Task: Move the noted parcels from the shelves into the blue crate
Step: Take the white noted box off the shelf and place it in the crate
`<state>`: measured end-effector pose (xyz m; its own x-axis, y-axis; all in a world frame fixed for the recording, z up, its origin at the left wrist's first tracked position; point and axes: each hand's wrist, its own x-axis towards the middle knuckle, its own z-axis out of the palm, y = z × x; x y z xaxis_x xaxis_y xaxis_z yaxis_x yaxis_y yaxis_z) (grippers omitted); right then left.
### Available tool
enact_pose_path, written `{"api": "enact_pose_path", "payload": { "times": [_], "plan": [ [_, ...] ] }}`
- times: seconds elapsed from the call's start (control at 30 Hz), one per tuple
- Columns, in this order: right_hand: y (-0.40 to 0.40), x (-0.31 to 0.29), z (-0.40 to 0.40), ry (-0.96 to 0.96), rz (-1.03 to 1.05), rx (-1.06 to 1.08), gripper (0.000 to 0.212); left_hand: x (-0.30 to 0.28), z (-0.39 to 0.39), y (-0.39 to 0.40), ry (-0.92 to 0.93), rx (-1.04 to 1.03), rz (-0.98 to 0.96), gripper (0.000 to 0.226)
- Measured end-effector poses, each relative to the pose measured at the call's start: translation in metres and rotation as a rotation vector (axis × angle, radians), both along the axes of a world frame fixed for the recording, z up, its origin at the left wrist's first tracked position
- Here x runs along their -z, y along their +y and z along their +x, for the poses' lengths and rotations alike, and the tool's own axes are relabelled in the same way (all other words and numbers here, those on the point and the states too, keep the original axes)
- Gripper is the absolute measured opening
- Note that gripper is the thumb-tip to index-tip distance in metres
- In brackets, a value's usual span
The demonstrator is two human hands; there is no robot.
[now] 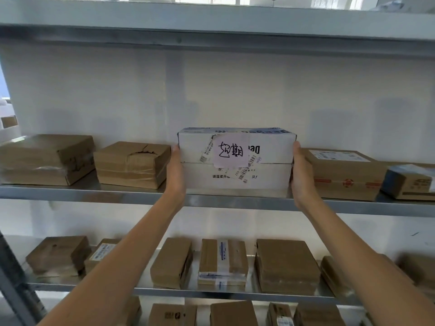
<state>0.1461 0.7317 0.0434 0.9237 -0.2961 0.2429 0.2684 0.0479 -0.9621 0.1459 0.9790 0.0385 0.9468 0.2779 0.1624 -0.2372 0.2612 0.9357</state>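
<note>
A white parcel point(236, 158) with a pale pink handwritten note point(231, 151) on its front stands on the middle shelf point(131, 196), at the front edge. My left hand point(175, 171) presses flat against its left side and my right hand point(302, 175) against its right side, thumbs up near the top corners. The fingers run back along the sides, mostly hidden. The parcel's base is at shelf level. The blue crate is not in view.
Brown parcels flank the white one: two on the left point(131, 164), a labelled one point(341, 175) and a small one point(409, 182) on the right. The lower shelf point(211, 294) holds several brown parcels, with more below. A shelf board point(211, 22) runs overhead.
</note>
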Motion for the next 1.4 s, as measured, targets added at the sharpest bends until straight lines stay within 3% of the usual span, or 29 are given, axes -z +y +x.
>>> {"api": "enact_pose_path", "payload": {
  "times": [0.13, 0.3, 0.43, 0.6, 0.73, 0.87, 1.17, 1.4],
  "plan": [
    [0.011, 0.008, -0.012, -0.050, -0.076, 0.096, 0.040, 0.011, -0.020, -0.007, 0.010, 0.001, 0.030, 0.046],
    [0.022, 0.013, -0.031, -0.120, -0.098, 0.169, 0.060, 0.018, -0.033, 0.003, -0.035, -0.037, 0.059, 0.052],
    [0.028, 0.010, -0.049, -0.060, -0.009, 0.155, 0.042, 0.019, -0.047, 0.012, -0.040, -0.041, 0.040, 0.053],
    [0.027, 0.021, -0.075, -0.003, 0.065, 0.089, 0.032, 0.025, -0.067, 0.023, 0.010, 0.066, 0.081, 0.056],
    [0.019, 0.043, -0.096, 0.076, 0.047, 0.126, 0.050, 0.035, -0.079, 0.024, 0.018, 0.210, 0.088, 0.054],
    [0.008, 0.058, -0.116, 0.154, 0.059, 0.153, 0.049, 0.045, -0.085, 0.016, 0.025, 0.337, 0.115, 0.057],
    [-0.010, 0.084, -0.158, 0.228, 0.192, 0.244, 0.040, 0.075, -0.088, -0.020, -0.101, 0.381, 0.230, 0.050],
    [-0.043, 0.096, -0.185, 0.256, 0.281, 0.399, 0.033, 0.091, -0.089, -0.062, -0.016, 0.493, 0.181, 0.070]
  ]
}}
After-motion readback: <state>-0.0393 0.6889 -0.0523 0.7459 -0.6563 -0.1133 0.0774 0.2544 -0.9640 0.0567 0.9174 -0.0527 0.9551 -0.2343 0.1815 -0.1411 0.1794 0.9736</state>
